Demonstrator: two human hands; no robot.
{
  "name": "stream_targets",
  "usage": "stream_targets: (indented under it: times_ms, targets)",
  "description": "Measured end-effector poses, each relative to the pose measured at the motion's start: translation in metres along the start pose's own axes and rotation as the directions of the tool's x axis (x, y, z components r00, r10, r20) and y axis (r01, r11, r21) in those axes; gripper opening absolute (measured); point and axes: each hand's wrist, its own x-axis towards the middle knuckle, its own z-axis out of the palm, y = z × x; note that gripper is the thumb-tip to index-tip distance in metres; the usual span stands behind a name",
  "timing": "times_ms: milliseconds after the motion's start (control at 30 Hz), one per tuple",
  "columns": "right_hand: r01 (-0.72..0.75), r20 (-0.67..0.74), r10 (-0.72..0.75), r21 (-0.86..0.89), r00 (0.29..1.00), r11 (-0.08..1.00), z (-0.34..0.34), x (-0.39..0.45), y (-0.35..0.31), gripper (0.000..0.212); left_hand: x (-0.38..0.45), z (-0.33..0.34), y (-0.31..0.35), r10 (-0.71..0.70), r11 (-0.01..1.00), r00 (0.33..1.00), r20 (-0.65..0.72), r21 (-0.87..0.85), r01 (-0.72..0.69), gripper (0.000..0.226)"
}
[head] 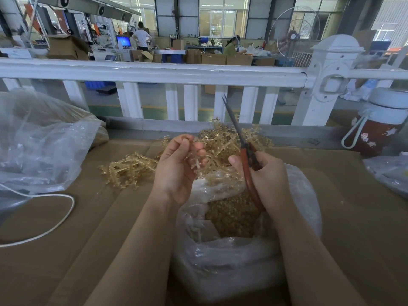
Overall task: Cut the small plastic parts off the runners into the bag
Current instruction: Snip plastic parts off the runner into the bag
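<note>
I see my left hand (176, 166) raised palm-up over the open bag (231, 257), its fingers curled round a small amber runner (197, 165) that it pinches between thumb and fingertips. My right hand (268, 180) sits just to the right of it, fingers wrapped round the red handles of the scissors (242, 155); the dark blades point up and slightly left toward the railing (154, 72), and they look nearly closed, with only a small fork at the tips. The blades are not touching the runner in my left hand. The bag stands on the cardboard (110, 217) right below both hands, its clear plastic mouth folded open, and it holds a heap of small amber parts (231, 219). Behind my hands a big tangle of runners (223, 138) lies on the cardboard near the railing, and a smaller pile (128, 168) lies to the left of my left wrist. Farther left I see a large crumpled clear bag (39, 151) and a white cable (55, 217) looping across the cardboard. On the right edge stands a red bottle (375, 133) with a white lid and a cord loop. Past the railing the workshop floor shows boxes, a fan (293, 36) and two people at benches.
</note>
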Motion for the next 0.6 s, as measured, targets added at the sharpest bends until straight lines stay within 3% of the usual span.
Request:
stream_targets:
  times_ms: [67, 367, 600]
  targets:
    - [-0.013, -0.009, 0.013, 0.039, 1.000, 0.999, -0.001, 0.000, 0.001, 0.041, 0.001, -0.001, 0.000, -0.010, 1.000, 1.000, -0.010, -0.023, 0.009, 0.022]
    - [-0.073, -0.015, 0.074, 0.076, 0.997, 0.994, -0.001, 0.002, -0.003, 0.037, 0.002, 0.000, -0.001, -0.085, 0.994, 0.996, -0.005, -0.071, 0.084, 0.020]
    - [-0.136, 0.088, 0.117, 0.269, 0.989, 0.953, -0.004, 0.001, -0.010, 0.015, 0.000, 0.007, 0.000, -0.164, 0.983, 0.986, -0.011, -0.087, 0.163, 0.017]
